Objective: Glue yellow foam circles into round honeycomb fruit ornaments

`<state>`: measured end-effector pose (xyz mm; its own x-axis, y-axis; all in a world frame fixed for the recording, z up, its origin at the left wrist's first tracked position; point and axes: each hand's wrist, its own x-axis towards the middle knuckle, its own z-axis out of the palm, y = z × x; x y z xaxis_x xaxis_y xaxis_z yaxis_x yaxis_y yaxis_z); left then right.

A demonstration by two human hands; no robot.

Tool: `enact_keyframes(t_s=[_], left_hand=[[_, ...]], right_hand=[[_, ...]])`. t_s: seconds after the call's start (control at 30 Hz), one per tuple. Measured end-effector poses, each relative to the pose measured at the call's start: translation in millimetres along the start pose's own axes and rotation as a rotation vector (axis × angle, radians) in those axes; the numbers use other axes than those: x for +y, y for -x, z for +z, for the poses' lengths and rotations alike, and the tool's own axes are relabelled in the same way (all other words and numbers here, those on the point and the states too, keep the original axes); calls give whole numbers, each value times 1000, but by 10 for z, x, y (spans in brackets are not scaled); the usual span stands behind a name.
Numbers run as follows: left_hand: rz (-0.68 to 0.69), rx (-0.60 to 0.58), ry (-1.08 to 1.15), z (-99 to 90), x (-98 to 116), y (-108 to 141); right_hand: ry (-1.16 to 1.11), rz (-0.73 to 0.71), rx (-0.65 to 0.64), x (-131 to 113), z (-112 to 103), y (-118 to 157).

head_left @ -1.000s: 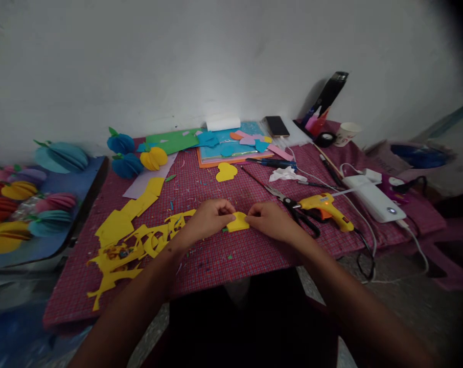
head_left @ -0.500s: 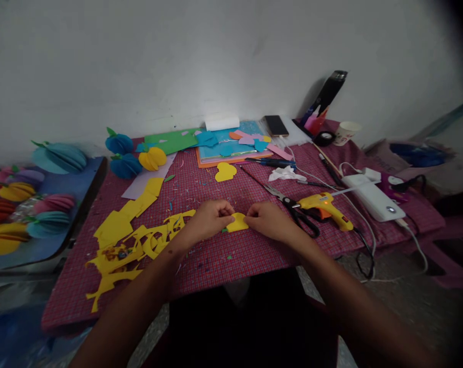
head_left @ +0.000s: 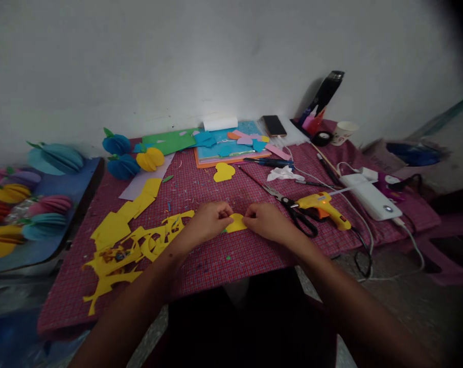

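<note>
Between my hands, above the front of the table, is a small piece of yellow paper (head_left: 237, 223) with a rounded top edge and a straight lower edge. My left hand (head_left: 212, 220) pinches its left end, and my right hand (head_left: 265, 221) pinches its right end. A bit of green shows just under the left fingers. Farther back lie several yellow paper cutouts (head_left: 224, 171) in a small pile. Left of my left hand spread yellow paper scraps (head_left: 155, 244) with curved cut-out edges. Scissors (head_left: 302, 221) with black handles lie right of my right hand.
A yellow glue gun (head_left: 323, 206) rests by the scissors, its cord hanging off the table edge. Behind it are a white power strip (head_left: 371, 197), a phone (head_left: 274, 125), a paper cup (head_left: 344, 132) and a black flask (head_left: 327, 94). Layered paper fruits (head_left: 151, 159) stand at the left.
The view has shifted slightly, moving the table's things a little left in the picture. Both hands keep their pinch on the yellow paper, with hardly any movement.
</note>
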<state>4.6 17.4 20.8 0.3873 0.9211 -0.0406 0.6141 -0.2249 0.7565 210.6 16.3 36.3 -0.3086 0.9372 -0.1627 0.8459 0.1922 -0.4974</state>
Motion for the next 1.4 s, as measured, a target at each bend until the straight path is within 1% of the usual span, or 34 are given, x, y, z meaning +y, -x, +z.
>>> enact_keyframes(t_s=[0.27, 0.57, 0.73, 0.97, 1.17, 1.3, 1.37, 1.4], left_hand=[[42, -15, -48, 22, -59, 3], [28, -35, -128, -10, 23, 13], [38, -49, -124, -3, 9, 17], [41, -52, -137, -11, 12, 37], [131, -120, -81, -68, -13, 49], [139, -150, -76, -96, -5, 72], [144, -161, -91, -116, 13, 93], [153, -160, -113, -126, 25, 107]], right_hand=[[9, 4, -7, -15, -14, 14], [40, -12, 9, -3, 28, 9], [41, -3, -6, -7, 26, 7], [36, -13, 7, 11, 33, 12], [5, 1, -5, -8, 17, 31], [-26, 7, 6, 16, 38, 34], [-70, -18, 29, 49, 51, 52], [-101, -55, 39, 69, 57, 68]])
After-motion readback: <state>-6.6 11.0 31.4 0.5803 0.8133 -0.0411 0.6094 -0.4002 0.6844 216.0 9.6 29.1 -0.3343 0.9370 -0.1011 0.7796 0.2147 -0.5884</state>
